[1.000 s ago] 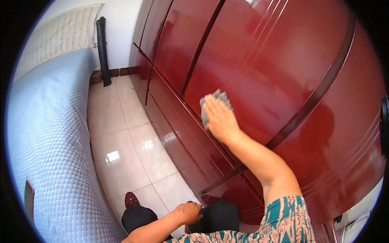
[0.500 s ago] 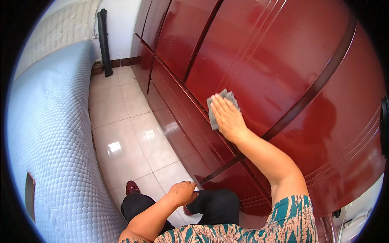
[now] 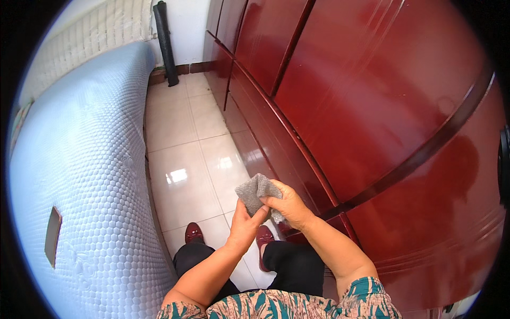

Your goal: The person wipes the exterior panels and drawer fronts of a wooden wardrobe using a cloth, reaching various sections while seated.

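Note:
A grey cloth (image 3: 253, 191) is held between my two hands, in front of my body and above the tiled floor. My left hand (image 3: 245, 224) grips its lower left side, thumb pressed on it. On its right side, my right hand (image 3: 289, 204) pinches the folded cloth between thumb and fingers. Part of the cloth hangs below my right hand. The glossy dark red wardrobe (image 3: 366, 101) stands to the right, apart from the cloth.
To the left is a bed with a quilted light blue cover (image 3: 101, 175), a phone-like flat object (image 3: 52, 236) lying on it. A long black roll (image 3: 166, 45) leans against the far wall. Pale floor tiles (image 3: 180, 154) run between bed and wardrobe.
My right hand has left the wardrobe door and brought the cloth down to the middle. My left hand has risen from near my knee and taken hold of the cloth too.

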Action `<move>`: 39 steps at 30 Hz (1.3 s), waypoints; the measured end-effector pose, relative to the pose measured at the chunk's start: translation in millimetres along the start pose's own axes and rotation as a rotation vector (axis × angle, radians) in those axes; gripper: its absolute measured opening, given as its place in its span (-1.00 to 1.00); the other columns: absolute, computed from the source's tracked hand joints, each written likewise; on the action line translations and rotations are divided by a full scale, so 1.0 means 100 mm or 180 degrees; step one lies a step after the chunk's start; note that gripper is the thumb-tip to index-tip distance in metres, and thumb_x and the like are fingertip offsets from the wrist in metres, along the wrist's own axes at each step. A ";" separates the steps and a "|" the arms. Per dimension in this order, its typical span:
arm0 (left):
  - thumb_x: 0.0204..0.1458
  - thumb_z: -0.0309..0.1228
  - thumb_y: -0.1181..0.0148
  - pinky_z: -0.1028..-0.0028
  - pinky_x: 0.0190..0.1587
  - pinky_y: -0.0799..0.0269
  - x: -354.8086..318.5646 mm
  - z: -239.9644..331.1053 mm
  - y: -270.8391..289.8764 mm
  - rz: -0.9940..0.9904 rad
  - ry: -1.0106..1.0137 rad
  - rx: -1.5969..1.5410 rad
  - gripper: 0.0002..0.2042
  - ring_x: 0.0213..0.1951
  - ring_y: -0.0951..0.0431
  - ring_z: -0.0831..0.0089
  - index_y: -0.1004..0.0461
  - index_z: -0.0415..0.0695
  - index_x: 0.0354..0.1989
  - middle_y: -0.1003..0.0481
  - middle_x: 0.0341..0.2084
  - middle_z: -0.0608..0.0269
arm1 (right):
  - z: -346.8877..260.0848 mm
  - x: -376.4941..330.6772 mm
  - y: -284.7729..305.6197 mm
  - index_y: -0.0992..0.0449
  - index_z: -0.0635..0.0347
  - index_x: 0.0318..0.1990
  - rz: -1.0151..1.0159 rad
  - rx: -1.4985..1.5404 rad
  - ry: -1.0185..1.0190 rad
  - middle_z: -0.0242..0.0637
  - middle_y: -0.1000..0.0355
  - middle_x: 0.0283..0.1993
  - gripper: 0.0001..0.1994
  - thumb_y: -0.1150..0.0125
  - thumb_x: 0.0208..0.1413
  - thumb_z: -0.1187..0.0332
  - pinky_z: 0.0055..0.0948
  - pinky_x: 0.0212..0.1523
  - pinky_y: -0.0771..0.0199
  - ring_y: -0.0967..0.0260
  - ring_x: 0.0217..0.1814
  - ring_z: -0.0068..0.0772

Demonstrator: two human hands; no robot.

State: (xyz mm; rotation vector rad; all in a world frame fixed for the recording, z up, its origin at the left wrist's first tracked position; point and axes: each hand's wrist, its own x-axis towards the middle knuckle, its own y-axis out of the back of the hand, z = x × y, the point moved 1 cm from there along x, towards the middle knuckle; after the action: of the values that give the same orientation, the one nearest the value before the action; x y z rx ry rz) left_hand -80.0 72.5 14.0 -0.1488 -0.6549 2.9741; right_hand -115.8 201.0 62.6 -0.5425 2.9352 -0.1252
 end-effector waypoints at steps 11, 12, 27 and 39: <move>0.05 -0.44 -0.14 0.54 -0.12 -0.35 0.08 0.27 0.35 0.0451 -0.0179 -0.0175 -0.73 -0.21 -0.45 0.60 -0.40 -0.18 -0.06 -0.49 -0.23 0.34 | 0.22 0.35 -0.22 -0.34 0.26 0.03 -0.0027 0.0747 -0.0035 -0.35 -0.38 -0.16 -0.61 -0.20 0.04 0.36 -0.55 -0.09 -0.34 -0.30 -0.12 -0.59; 0.03 -0.46 -0.15 0.53 -0.13 -0.37 0.09 0.25 0.39 0.0462 -0.0089 -0.0173 -0.74 -0.22 -0.46 0.57 -0.42 -0.20 -0.09 -0.49 -0.24 0.32 | 0.34 0.38 -0.19 -0.33 0.26 0.04 -0.0032 0.0627 -0.0017 -0.33 -0.37 -0.12 -0.59 -0.22 0.02 0.35 -0.53 -0.08 -0.35 -0.30 -0.09 -0.57; 0.06 -0.27 -0.10 0.33 -0.10 -0.42 0.08 0.19 0.47 -0.0010 0.1073 -0.1221 -0.62 -0.14 -0.48 0.33 -0.32 -0.19 0.01 -0.44 -0.13 0.15 | 0.62 0.27 -0.12 -0.31 0.31 0.05 0.0693 0.1188 0.0034 -0.28 -0.36 -0.04 -0.65 -0.04 0.18 0.29 -0.46 0.05 -0.26 -0.29 0.00 -0.50; 0.19 -0.21 0.04 0.47 0.13 -0.11 1.51 1.10 -0.81 0.0167 -0.1511 0.0151 -0.51 0.10 -0.22 0.45 -0.15 -0.19 0.24 -0.26 0.11 0.24 | 1.75 0.03 -0.50 -0.41 0.25 -0.08 -0.1201 -0.0148 -0.0407 -0.29 -0.46 -0.38 -0.74 -0.02 0.13 0.33 -0.47 -0.24 -0.39 -0.41 -0.31 -0.48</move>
State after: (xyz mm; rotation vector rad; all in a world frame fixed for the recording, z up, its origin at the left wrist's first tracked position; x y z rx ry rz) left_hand -236.2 116.6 136.0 0.5674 -0.6247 3.0878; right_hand -72.7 144.1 -104.3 -1.0645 2.6859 -0.0621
